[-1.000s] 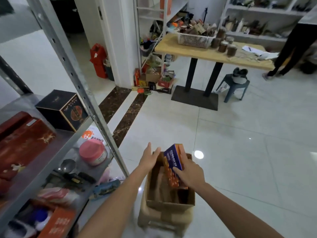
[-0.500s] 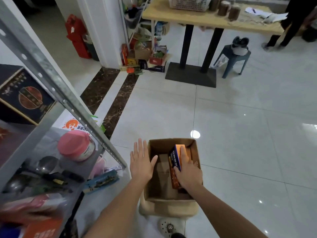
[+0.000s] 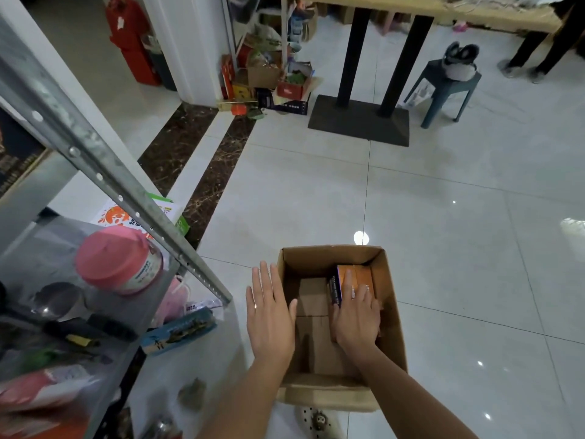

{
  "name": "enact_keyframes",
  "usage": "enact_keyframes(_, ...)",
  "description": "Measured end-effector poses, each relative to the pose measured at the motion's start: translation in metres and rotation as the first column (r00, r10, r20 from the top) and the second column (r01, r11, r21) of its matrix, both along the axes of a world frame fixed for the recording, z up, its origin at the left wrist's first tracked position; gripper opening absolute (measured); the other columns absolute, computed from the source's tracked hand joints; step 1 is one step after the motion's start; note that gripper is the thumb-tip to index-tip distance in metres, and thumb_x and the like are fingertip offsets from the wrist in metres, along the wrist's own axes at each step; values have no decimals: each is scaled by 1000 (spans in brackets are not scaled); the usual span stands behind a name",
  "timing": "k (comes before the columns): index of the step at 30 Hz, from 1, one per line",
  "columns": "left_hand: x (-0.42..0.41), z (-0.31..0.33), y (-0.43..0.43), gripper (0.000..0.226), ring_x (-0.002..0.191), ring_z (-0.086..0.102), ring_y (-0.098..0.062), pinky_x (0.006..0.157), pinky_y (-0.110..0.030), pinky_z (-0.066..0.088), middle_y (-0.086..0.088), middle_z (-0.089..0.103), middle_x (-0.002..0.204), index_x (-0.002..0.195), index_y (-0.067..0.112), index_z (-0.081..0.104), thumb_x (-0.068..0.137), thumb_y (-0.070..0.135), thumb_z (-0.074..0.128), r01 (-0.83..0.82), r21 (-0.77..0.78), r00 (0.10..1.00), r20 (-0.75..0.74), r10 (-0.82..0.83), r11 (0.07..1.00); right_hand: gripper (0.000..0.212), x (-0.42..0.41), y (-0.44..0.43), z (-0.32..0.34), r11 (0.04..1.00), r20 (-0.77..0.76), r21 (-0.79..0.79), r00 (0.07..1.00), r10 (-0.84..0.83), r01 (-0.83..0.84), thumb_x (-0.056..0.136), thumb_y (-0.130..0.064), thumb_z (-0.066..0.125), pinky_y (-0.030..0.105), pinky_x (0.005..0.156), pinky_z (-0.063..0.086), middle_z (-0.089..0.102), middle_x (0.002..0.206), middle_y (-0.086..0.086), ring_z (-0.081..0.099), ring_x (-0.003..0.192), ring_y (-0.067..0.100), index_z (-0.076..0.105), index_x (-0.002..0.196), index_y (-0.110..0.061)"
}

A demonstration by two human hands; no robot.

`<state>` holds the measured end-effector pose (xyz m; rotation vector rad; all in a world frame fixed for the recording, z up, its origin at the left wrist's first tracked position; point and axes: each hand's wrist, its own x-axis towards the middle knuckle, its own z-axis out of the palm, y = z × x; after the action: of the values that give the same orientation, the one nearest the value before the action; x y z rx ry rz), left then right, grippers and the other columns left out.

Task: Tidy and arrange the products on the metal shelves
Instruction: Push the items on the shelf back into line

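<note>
Open cardboard box (image 3: 329, 258) on tiled floor, just beside the metal shelf (image 3: 126, 199). Inside, at far right corner: orange product carton (image 3: 359, 274), upright; brown cardboard across the remaining bottom. Right hand (image 3: 356, 316) laid on the carton, fingers straight along its top. Left hand (image 3: 270, 315) flat, fingers straight, holding nothing, over the box's left wall. On a shelf tier: pink-lidded jar (image 3: 117, 261).

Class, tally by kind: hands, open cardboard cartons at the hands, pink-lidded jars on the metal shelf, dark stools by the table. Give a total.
Hands: 2, left hand and right hand
Open cardboard carton: 1
Pink-lidded jar: 1
Dark stool: 1
Total: 5
</note>
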<state>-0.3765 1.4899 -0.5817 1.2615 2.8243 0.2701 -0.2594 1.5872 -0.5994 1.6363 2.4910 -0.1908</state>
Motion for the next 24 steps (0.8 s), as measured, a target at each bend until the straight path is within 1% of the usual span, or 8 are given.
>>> enact_keyframes(2,0,-2,1,87,145,26,-32,113,-45,26,-17,28,157,151,3,25,85,40,67,-12,-6,1000,9,13,1000,88,-5,4,-10,999,16,43,1000,17,-17,81,-42,72,40,96,47,59,123,17,58,113,31,30,151,-8)
enact_keyframes(7,0,-3,2,89,146,24,-31,114,-44,23,-15,25,158,151,5,12,88,42,62,-19,16,1000,14,19,1000,86,-14,6,-16,999,124,14,992,39,-41,92,-40,59,40,112,29,41,148,18,43,133,32,12,154,-3)
enact_keyframes(12,-1,-2,4,88,147,22,-31,114,-44,25,-16,23,158,151,5,11,89,41,61,-8,12,999,43,7,1000,83,-12,15,-30,993,0,34,994,111,-111,84,-36,67,43,118,-5,32,154,23,33,141,37,30,149,2)
enact_keyframes(16,-2,2,4,90,147,20,-30,115,-44,24,-15,22,159,152,6,7,89,44,59,-8,-3,998,60,9,1000,82,-9,20,-33,992,-7,-82,995,95,-95,94,-60,11,41,118,-4,28,155,21,30,143,35,21,151,-2)
enact_keyframes(18,-2,8,2,91,148,14,-28,116,-43,22,-12,16,161,152,9,0,91,48,55,2,-43,996,93,2,999,88,-5,21,-22,988,108,-62,983,147,-141,90,-66,0,39,116,-15,6,161,16,9,149,30,1,155,-6)
enact_keyframes(20,-3,18,-1,89,148,2,-26,118,-42,15,-9,6,162,155,13,-6,94,53,47,6,-117,994,111,7,993,94,2,26,-10,973,181,-66,956,232,-223,76,-69,-29,41,108,-27,-21,159,9,-12,149,26,-19,150,-12)
enact_keyframes(22,-6,36,-6,77,147,7,-29,118,-44,13,-9,16,160,154,17,16,94,54,47,-10,-129,996,88,22,992,104,3,33,8,939,143,-84,928,343,-334,73,-65,-39,45,112,-17,-3,161,8,5,150,26,5,155,-17)
enact_keyframes(24,-11,53,-16,64,144,23,-32,112,-46,17,-13,38,151,144,16,46,92,53,39,26,-127,997,74,-16,992,92,5,35,21,900,87,-117,899,430,-420,93,-61,-13,46,113,3,42,150,11,43,136,30,52,139,-16)
